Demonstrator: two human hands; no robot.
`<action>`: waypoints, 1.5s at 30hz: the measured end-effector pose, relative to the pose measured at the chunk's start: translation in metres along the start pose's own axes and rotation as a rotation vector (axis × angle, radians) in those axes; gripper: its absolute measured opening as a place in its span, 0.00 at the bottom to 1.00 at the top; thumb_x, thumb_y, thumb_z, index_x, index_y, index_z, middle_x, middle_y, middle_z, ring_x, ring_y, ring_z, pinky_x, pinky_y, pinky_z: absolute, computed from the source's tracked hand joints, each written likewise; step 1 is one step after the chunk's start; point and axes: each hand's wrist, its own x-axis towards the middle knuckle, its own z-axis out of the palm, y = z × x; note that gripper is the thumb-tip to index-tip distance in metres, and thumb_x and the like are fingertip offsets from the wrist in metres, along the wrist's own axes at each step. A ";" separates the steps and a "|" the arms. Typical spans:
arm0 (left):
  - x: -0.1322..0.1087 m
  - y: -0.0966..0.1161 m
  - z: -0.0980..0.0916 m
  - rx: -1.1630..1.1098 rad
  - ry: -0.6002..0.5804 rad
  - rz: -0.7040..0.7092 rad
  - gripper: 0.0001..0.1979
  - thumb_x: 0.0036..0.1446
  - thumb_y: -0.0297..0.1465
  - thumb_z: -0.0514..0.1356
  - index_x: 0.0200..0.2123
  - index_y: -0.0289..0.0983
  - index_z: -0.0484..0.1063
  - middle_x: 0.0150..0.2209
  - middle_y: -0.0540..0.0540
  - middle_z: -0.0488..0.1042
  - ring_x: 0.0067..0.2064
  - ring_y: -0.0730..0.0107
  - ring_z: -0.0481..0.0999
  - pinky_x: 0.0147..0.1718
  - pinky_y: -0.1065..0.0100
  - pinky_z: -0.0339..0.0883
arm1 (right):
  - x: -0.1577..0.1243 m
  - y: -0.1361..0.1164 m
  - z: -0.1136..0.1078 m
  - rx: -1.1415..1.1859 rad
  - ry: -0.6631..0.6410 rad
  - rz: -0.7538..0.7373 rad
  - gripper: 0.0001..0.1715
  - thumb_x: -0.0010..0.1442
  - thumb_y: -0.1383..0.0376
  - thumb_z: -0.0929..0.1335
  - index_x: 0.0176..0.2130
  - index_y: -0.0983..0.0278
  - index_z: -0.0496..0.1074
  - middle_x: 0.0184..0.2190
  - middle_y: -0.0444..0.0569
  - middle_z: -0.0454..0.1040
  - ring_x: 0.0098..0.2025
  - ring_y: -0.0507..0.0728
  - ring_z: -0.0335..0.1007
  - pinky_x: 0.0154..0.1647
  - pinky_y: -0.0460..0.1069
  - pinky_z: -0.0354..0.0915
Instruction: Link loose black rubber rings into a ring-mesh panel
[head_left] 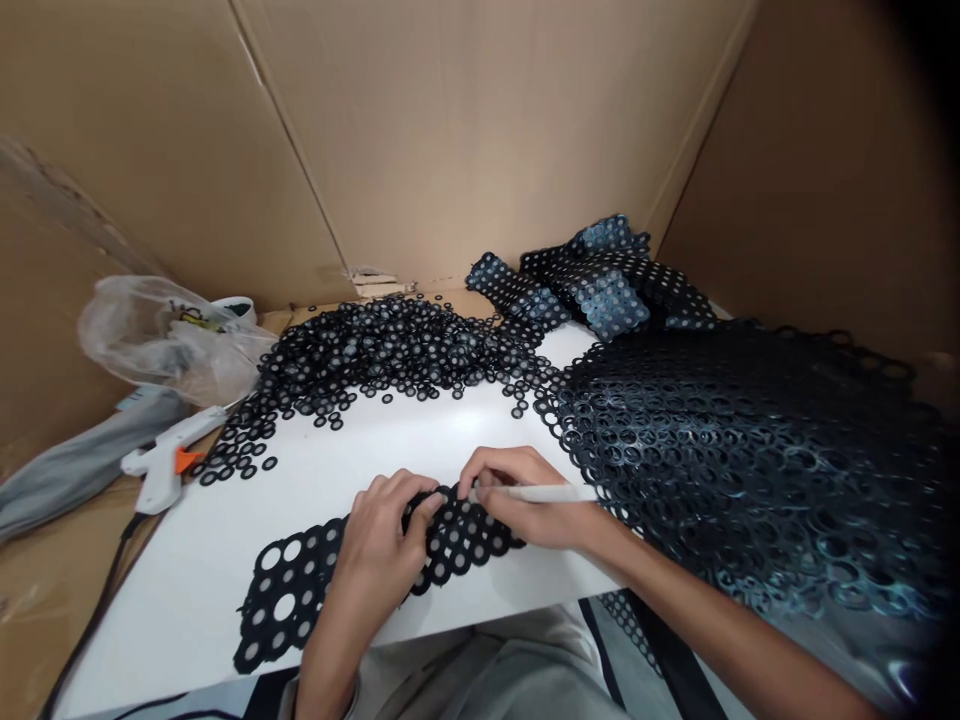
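A black perforated sheet [289, 590] with round holes lies on a white board [420, 440] in front of me. My left hand [382, 545] rests on the sheet, fingers curled and pressing down on it. My right hand [517, 495] grips a thin white stick-like tool [544, 493], its tip at the sheet beside my left fingertips. A heap of small black rings [375, 350] spreads across the far side of the board.
A big pile of punched-out black sheets [750, 450] fills the right side. Stacked blue-black sheets [592, 280] lie at the back. A white glue gun [161, 465], a plastic bag [157, 335] and a grey cloth [75, 460] sit at left. Cardboard walls [450, 130] surround everything.
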 end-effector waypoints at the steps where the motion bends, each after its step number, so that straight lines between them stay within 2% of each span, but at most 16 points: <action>1: -0.002 0.000 -0.004 0.005 -0.035 0.007 0.11 0.76 0.35 0.57 0.43 0.46 0.79 0.43 0.48 0.83 0.46 0.54 0.77 0.48 0.54 0.65 | -0.005 -0.003 -0.002 -0.007 -0.005 0.018 0.20 0.63 0.77 0.66 0.46 0.59 0.81 0.27 0.37 0.71 0.28 0.51 0.66 0.30 0.45 0.57; 4: -0.008 0.002 -0.012 0.034 -0.082 0.030 0.10 0.76 0.36 0.57 0.45 0.47 0.80 0.43 0.48 0.82 0.46 0.55 0.77 0.48 0.54 0.66 | -0.017 -0.007 -0.004 -0.036 -0.021 0.052 0.22 0.62 0.78 0.66 0.48 0.58 0.80 0.27 0.37 0.68 0.28 0.51 0.64 0.31 0.46 0.55; 6: -0.009 0.007 -0.011 0.045 -0.072 0.046 0.10 0.76 0.35 0.57 0.46 0.47 0.80 0.45 0.48 0.83 0.47 0.55 0.77 0.49 0.54 0.66 | -0.023 -0.005 -0.002 -0.013 -0.005 0.055 0.20 0.63 0.77 0.67 0.49 0.58 0.79 0.29 0.38 0.69 0.30 0.52 0.64 0.32 0.46 0.56; 11: -0.005 0.017 0.006 0.041 -0.027 0.052 0.09 0.75 0.36 0.59 0.42 0.47 0.79 0.43 0.49 0.83 0.46 0.55 0.77 0.48 0.54 0.66 | -0.024 0.007 0.008 -0.002 0.042 0.069 0.12 0.70 0.71 0.68 0.50 0.59 0.75 0.32 0.39 0.71 0.33 0.53 0.66 0.34 0.47 0.59; 16: -0.006 0.019 0.014 0.027 0.022 0.034 0.08 0.74 0.35 0.60 0.40 0.46 0.78 0.41 0.50 0.83 0.44 0.55 0.76 0.47 0.54 0.64 | -0.026 0.010 0.009 0.007 0.026 0.083 0.11 0.70 0.71 0.68 0.50 0.58 0.74 0.31 0.38 0.68 0.31 0.53 0.64 0.33 0.46 0.58; 22: -0.008 0.019 0.010 -0.067 -0.016 0.059 0.09 0.77 0.35 0.58 0.41 0.45 0.77 0.41 0.50 0.82 0.46 0.56 0.75 0.50 0.53 0.64 | -0.023 0.006 0.016 -0.120 0.038 0.060 0.08 0.73 0.69 0.69 0.49 0.57 0.76 0.39 0.42 0.79 0.38 0.54 0.75 0.42 0.48 0.65; 24: -0.008 0.018 0.010 -0.072 -0.016 0.054 0.09 0.76 0.34 0.58 0.42 0.45 0.77 0.41 0.50 0.82 0.46 0.56 0.75 0.50 0.53 0.64 | -0.023 0.004 0.015 -0.110 0.042 0.060 0.09 0.72 0.70 0.69 0.49 0.57 0.76 0.36 0.41 0.78 0.36 0.54 0.73 0.40 0.47 0.64; 29: -0.007 0.025 0.013 -0.003 -0.037 0.039 0.09 0.75 0.32 0.57 0.45 0.46 0.78 0.45 0.50 0.83 0.47 0.53 0.75 0.49 0.51 0.63 | -0.034 0.001 0.000 -0.057 0.060 0.097 0.14 0.71 0.72 0.68 0.53 0.56 0.74 0.30 0.37 0.67 0.30 0.52 0.63 0.32 0.46 0.58; 32: -0.005 0.035 0.016 0.008 -0.059 0.062 0.10 0.75 0.31 0.56 0.47 0.46 0.78 0.47 0.48 0.83 0.49 0.52 0.75 0.50 0.50 0.64 | -0.041 0.003 -0.007 -0.090 0.047 0.129 0.14 0.72 0.71 0.68 0.54 0.56 0.73 0.30 0.37 0.67 0.30 0.52 0.63 0.32 0.46 0.57; 36: -0.001 0.044 0.024 0.016 -0.053 0.030 0.06 0.74 0.34 0.59 0.44 0.43 0.77 0.45 0.46 0.82 0.49 0.50 0.75 0.51 0.49 0.64 | -0.043 0.006 -0.009 -0.060 0.041 0.121 0.15 0.72 0.72 0.67 0.53 0.56 0.73 0.31 0.37 0.67 0.31 0.51 0.62 0.33 0.46 0.57; 45: 0.001 0.043 0.032 0.001 -0.052 0.016 0.06 0.74 0.31 0.60 0.44 0.43 0.77 0.45 0.48 0.82 0.48 0.51 0.75 0.51 0.50 0.62 | -0.048 0.009 -0.011 -0.034 0.066 0.103 0.15 0.71 0.73 0.67 0.52 0.57 0.73 0.30 0.37 0.67 0.30 0.52 0.63 0.32 0.46 0.56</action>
